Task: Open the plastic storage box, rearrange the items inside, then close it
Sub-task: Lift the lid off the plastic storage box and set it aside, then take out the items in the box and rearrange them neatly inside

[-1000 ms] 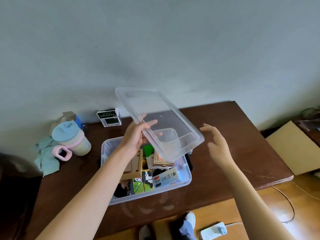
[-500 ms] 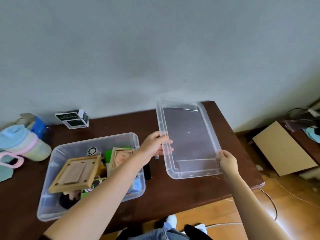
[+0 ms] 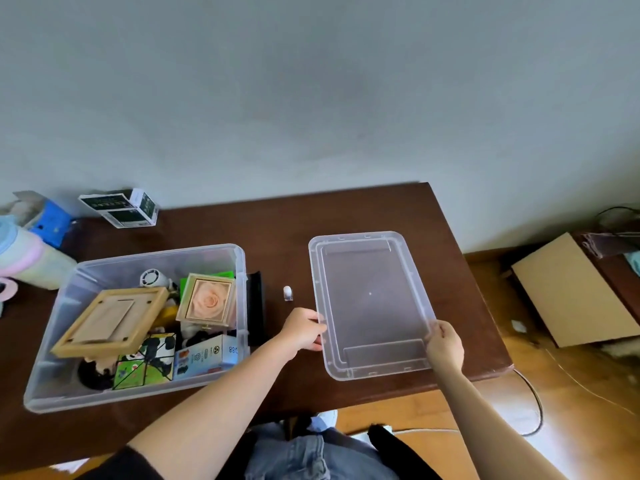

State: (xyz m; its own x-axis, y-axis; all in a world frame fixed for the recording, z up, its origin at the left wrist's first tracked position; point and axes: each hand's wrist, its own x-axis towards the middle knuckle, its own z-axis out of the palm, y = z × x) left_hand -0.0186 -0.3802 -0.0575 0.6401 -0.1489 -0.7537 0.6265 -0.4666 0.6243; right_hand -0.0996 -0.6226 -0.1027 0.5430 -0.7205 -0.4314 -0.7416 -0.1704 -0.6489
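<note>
On the table (image 3: 346,209), left hand (image 3: 303,329), right hand (image 3: 445,344) gripping lid (image 3: 370,299), carton (image 3: 206,355) reading "088"

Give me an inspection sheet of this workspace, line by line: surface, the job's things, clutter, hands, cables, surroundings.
Surface: dark brown wooden table against a grey wall.
Job's things: clear plastic storage box open, packed with a wooden picture frame, a rose-print box, a panda-print box and more; clear plastic lid lies flat on the table, right of the box.
Clutter: dark green carton, pastel cup, blue box, small white object.
Hands: left hand grips the lid's left edge; right hand grips its near right corner.
Cables: thin cables on the floor, right.
Surroundings: wooden floor, cardboard sheet.
</note>
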